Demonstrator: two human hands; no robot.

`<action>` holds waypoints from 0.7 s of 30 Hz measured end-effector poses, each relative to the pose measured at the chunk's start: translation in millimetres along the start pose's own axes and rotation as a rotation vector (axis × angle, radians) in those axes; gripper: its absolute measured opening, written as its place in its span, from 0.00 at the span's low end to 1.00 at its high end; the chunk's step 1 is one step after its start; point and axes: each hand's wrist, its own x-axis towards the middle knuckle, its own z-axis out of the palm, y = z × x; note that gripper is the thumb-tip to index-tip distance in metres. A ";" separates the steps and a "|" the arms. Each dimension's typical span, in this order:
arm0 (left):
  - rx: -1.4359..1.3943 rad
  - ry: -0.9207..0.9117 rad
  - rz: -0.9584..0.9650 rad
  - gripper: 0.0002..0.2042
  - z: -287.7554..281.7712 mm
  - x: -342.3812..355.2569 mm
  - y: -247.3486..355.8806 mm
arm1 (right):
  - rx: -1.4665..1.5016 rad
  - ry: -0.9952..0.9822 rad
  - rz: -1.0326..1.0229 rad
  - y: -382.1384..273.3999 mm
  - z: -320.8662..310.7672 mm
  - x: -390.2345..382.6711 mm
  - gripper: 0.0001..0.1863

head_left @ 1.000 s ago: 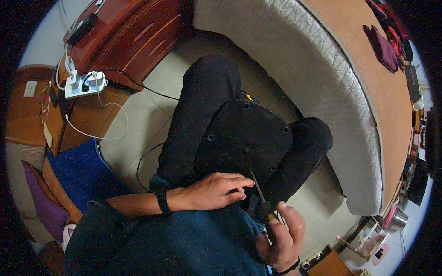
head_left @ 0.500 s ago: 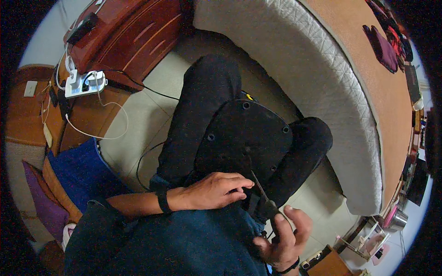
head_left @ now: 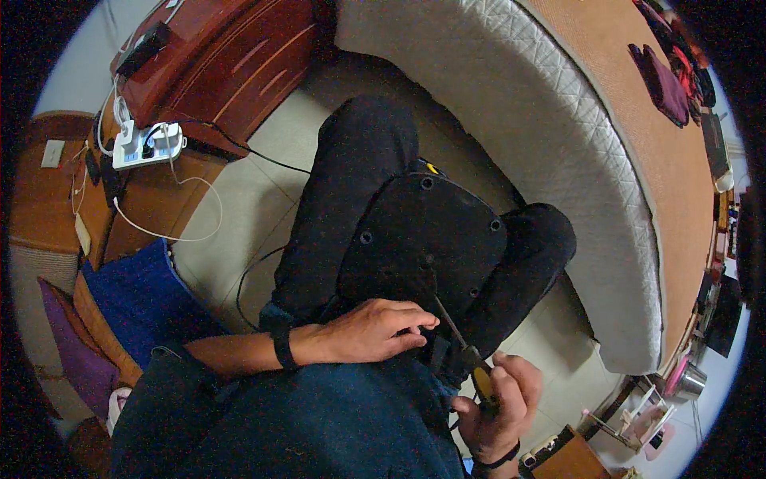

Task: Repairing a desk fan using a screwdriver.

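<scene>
A black, rounded panel (head_left: 399, 231) with ringed holes near its corners rests across my lap, between my dark trouser legs. My right hand (head_left: 503, 403) is closed around the yellow-and-black handle of a screwdriver (head_left: 452, 322). Its thin shaft slants up and left, and the tip reaches a dark recess near the panel's middle; whether it sits in a screw is too dark to tell. My left hand (head_left: 371, 331) lies at the panel's near edge, palm down, fingers loosely stretched and thumb apart. Its fingertips are just beside the shaft, and it holds nothing I can see.
A bed (head_left: 550, 152) with a pale quilted side curves along the right. Ahead on the left stands a reddish wooden drawer unit (head_left: 247, 72). A white power strip (head_left: 148, 146) with cables lies by it, and a black cable (head_left: 271, 160) crosses the tiled floor.
My right hand has turned and its fingers have closed in around the handle, showing more yellow. The left hand and the panel stay practically where they were.
</scene>
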 end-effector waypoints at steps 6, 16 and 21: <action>-0.008 -0.017 -0.007 0.17 -0.1 0.1 -1.0 | 0.023 -0.011 -0.029 6.1 -2.9 -6.4 0.28; -0.024 -0.037 -0.040 0.16 -0.4 -0.3 -1.0 | 0.122 0.026 -0.089 2.2 1.5 -2.8 0.27; -0.020 -0.036 -0.036 0.15 0.3 -0.2 -2.8 | 0.084 0.005 -0.092 0.3 -1.3 -1.2 0.28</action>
